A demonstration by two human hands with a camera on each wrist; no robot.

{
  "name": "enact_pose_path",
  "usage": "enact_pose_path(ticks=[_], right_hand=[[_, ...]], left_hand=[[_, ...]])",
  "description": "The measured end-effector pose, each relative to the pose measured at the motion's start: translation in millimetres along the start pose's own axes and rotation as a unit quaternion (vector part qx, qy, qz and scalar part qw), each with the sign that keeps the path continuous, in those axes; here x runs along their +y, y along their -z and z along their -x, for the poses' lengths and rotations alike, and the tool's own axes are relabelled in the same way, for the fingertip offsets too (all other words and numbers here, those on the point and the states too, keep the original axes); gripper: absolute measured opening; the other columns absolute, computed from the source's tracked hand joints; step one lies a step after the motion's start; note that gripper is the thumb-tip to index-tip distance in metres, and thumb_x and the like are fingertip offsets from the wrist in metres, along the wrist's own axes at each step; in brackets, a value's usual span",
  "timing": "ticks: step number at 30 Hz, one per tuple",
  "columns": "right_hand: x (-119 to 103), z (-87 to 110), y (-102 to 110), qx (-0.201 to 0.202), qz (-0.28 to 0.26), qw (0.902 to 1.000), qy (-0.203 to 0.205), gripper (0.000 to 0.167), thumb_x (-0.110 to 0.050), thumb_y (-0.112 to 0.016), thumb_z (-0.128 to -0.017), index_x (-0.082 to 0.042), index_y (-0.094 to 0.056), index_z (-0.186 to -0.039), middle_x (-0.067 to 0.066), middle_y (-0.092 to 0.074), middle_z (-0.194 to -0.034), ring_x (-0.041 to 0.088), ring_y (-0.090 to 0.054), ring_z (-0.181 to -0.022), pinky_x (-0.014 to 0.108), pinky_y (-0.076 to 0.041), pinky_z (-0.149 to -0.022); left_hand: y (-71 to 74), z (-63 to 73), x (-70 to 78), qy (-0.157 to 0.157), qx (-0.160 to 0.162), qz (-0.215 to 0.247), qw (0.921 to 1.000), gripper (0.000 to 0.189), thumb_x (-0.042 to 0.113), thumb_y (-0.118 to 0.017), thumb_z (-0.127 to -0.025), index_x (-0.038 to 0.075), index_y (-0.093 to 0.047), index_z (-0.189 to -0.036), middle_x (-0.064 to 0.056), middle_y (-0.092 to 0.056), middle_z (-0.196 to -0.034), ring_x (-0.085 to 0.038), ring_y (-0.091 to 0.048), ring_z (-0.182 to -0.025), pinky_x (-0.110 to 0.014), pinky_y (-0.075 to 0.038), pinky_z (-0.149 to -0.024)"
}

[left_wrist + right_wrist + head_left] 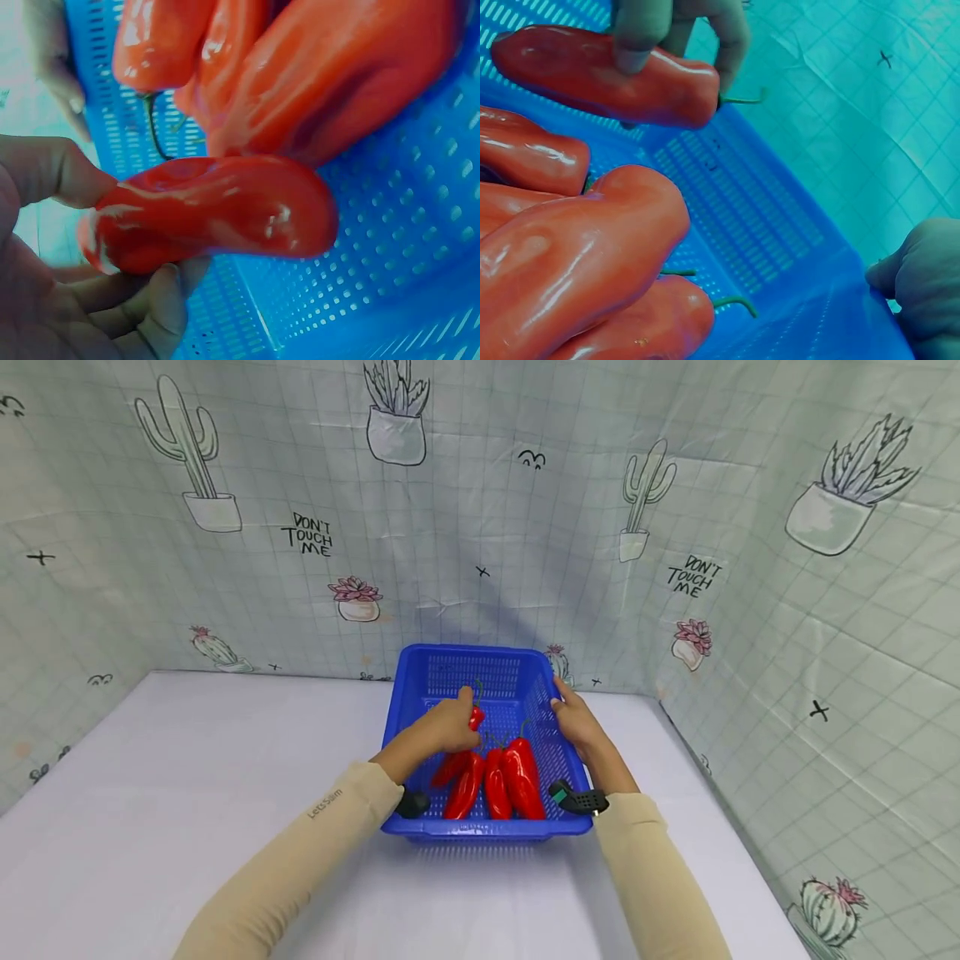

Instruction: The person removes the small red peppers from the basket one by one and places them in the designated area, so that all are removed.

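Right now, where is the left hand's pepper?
In the head view, the held pepper is over the blue basket, near the other peppers, left of the right hand.

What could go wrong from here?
1. The glossy pepper could slip or pivot: the left hand pinches it near its stem end.
2. Its thin stem sticks out bare and might bend or snap if it catches the basket.
3. If dropped, it may hit the other peppers, bunched close by.

L fingers (163, 306) pinching, R fingers (567, 692) gripping, arms (296, 839) fwd.
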State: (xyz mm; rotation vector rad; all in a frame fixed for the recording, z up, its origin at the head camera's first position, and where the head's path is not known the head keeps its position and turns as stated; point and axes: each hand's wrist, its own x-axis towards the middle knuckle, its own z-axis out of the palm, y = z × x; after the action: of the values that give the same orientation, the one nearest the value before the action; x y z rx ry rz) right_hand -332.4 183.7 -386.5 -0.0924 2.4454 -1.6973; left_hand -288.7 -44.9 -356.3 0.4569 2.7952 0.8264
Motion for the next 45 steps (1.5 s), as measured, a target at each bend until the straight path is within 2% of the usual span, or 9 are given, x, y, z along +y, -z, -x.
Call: enact_pose_path(ticks=[2,4,9,13,18,24,29,37,45], right_hand=[[-2.4,-0.6,0.4,0.001,0.003,1.0000,-0.004,0.056,-0.010,-0.025,-0.106,-0.011,-0.005,-0.158,0.018,-0.002,-0.164,0.040,-0.021,-0.146,0.056,-0.025,-0.118],[-3.9,-0.7,0.2,0.001,0.006,1.0000,-0.007,0.056,-0.010,-0.025,-0.106,-0.011,-0.005,-0.159,0.018,-0.001,-0.164,0.039,-0.018,-0.147,0.055,-0.023,-0.119],[-3.1,0.6,-0.5,-0.002,0.009,1.0000,-0.004,0.056,-0.011,-0.025,-0.106,-0.011,-0.005,-0.159,0.018,-0.002,-0.164,0.040,-0.021,-0.146,0.056,-0.025,-0.118],[-3.9,0.6,-0.3,-0.001,0.013,0.9999,-0.007,0.056,-0.011,-0.026,-0.107,-0.013,-0.005,-0.159,0.019,-0.004,-0.164,0.041,-0.024,-0.145,0.057,-0.026,-0.117],[-3.1,1.5,0.3,0.001,0.012,0.9999,-0.009,0.056,-0.011,-0.026,-0.106,-0.013,-0.006,-0.159,0.018,-0.003,-0.164,0.039,-0.018,-0.148,0.056,-0.021,-0.119],[-1.7,2.6,-0.3,0.000,0.005,1.0000,-0.005,0.056,-0.012,-0.024,-0.107,-0.013,-0.004,-0.159,0.019,-0.005,-0.164,0.040,-0.034,-0.138,0.054,-0.037,-0.111],[-2.5,2.2,-0.6,0.004,0.010,0.9999,0.001,0.056,-0.011,-0.025,-0.106,-0.011,-0.005,-0.159,0.018,-0.004,-0.164,0.039,-0.026,-0.144,0.054,-0.027,-0.117],[-1.0,1.8,-0.3,0.004,0.007,1.0000,0.006,0.056,-0.011,-0.025,-0.107,-0.011,-0.005,-0.159,0.018,-0.004,-0.164,0.040,-0.030,-0.141,0.054,-0.031,-0.115],[-1.0,2.8,-0.9,0.002,0.010,0.9999,0.010,0.056,-0.011,-0.025,-0.107,-0.010,-0.005,-0.158,0.020,-0.006,-0.164,0.040,-0.035,-0.137,0.053,-0.036,-0.111]], left_hand=[[3.8,0.0,-1.4,-0.016,0.019,-0.006,0.9997,0.066,0.011,-0.062,-0.086,-0.002,-0.034,-0.145,-0.015,-0.065,-0.096,-0.021,-0.061,-0.072,-0.029,-0.054,-0.058],[6.1,0.5,-3.2,-0.033,0.034,-0.004,0.9989,0.065,0.011,-0.059,-0.088,0.001,-0.036,-0.147,-0.018,-0.066,-0.105,-0.023,-0.063,-0.078,-0.033,-0.057,-0.064],[7.1,1.4,-3.6,-0.043,0.074,0.038,0.9956,0.067,0.010,-0.059,-0.096,0.001,-0.025,-0.152,-0.024,-0.067,-0.099,-0.031,-0.068,-0.076,-0.038,-0.061,-0.066],[8.4,0.9,-2.4,-0.046,0.107,0.069,0.9908,0.057,0.015,-0.066,-0.094,-0.001,-0.041,-0.143,-0.023,-0.068,-0.109,-0.030,-0.071,-0.089,-0.039,-0.061,-0.074],[7.3,1.1,-5.7,-0.043,0.110,0.136,0.9836,0.044,0.019,-0.067,-0.093,0.011,-0.058,-0.136,-0.018,-0.069,-0.114,-0.028,-0.070,-0.093,-0.038,-0.062,-0.073],[9.9,2.3,-9.9,-0.022,0.085,0.239,0.9669,0.044,0.018,-0.060,-0.098,0.015,-0.054,-0.141,-0.022,-0.064,-0.124,-0.032,-0.068,-0.100,-0.038,-0.061,-0.077],[13.9,2.8,-11.2,0.008,0.080,0.305,0.9489,0.045,0.018,-0.059,-0.099,0.015,-0.052,-0.143,-0.023,-0.063,-0.123,-0.032,-0.069,-0.100,-0.038,-0.061,-0.079],[25.4,5.3,-13.1,0.010,0.108,0.286,0.9521,0.046,0.017,-0.058,-0.099,0.013,-0.050,-0.145,-0.023,-0.065,-0.121,-0.029,-0.070,-0.094,-0.034,-0.061,-0.075],[58.2,18.5,-29.5,0.003,0.144,0.300,0.9429,0.048,0.017,-0.054,-0.101,0.009,-0.045,-0.147,-0.028,-0.057,-0.131,-0.037,-0.065,-0.107,-0.040,-0.059,-0.085]])
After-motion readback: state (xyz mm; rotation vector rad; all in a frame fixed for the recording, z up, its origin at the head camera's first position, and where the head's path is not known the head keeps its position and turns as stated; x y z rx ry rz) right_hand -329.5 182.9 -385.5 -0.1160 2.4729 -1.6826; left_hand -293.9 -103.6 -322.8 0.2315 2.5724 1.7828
